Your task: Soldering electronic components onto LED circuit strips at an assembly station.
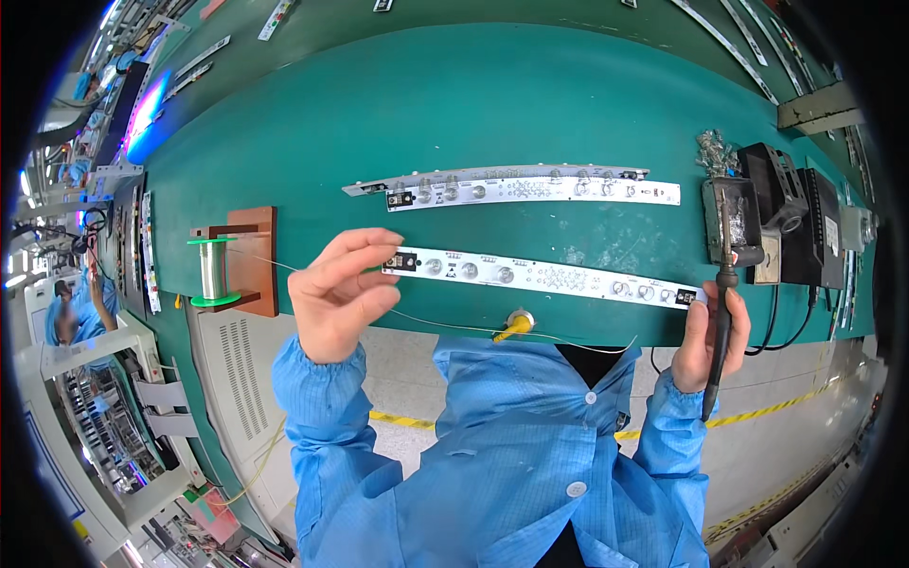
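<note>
Where two hands meet its ends, a white strip board (563, 278) lies crosswise

With twelve o'clock pointing straight away from the person's blue coat (502, 445), the board lies just beyond the coat, its long axis running from nine to slightly past three. That crosswise lie between the hands is the relation that matters most: neither hand is clearly nearer, for each has its own end.

From the left hand (343, 292), the board stretches toward three o'clock. This hand is half-curled, its upper fingertips at the board's dark left end, its thumb apart from them and lower. A thin wire (426, 322) passes by the hand and trails out toward four o'clock; whether the fingers pinch wire or board, I cannot tell. From the right hand (712, 341), the board extends toward nine to ten o'clock. That hand is closed around a soldering iron (723, 327), whose shaft points to twelve, while its thumb side meets the board's right end.

Near the board's lower edge, toward seven o'clock from its middle, is a yellow-topped knob (516, 325). Farther out, around eleven to twelve, two more strip boards (530, 192) lie close together on the green table (284, 151). Well off at nine stands a wire spool (213, 270); toward two, a dark tray (712, 222) sits beside a black device (772, 180).
</note>
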`<control>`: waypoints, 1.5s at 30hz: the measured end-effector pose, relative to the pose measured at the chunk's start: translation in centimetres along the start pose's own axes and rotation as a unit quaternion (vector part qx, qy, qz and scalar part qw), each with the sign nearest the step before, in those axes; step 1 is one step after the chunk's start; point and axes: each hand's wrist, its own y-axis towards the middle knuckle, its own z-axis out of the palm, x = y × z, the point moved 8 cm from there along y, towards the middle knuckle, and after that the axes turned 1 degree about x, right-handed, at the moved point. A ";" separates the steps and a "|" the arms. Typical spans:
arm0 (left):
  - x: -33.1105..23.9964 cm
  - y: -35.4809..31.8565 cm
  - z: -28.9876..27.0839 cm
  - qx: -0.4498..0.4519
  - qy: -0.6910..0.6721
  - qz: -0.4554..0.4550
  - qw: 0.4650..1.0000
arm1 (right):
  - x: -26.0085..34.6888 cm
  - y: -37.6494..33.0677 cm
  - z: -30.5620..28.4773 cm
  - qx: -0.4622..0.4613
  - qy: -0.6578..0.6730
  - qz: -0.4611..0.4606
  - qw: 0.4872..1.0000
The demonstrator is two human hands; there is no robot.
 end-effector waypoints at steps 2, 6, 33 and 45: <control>-1.5 -0.2 0.3 0.026 0.103 0.080 0.991 | 0.0 0.2 0.0 -0.014 -0.025 0.007 1.000; -4.3 0.6 1.0 0.056 0.223 0.112 0.967 | 0.1 0.4 0.0 -0.024 0.025 0.058 0.998; -1.8 5.9 13.1 0.136 0.556 0.322 0.754 | 0.8 0.8 0.3 -0.016 0.024 0.025 0.999; -2.1 4.3 13.8 0.154 0.516 0.358 0.763 | 0.6 0.7 0.2 -0.023 0.017 0.013 1.000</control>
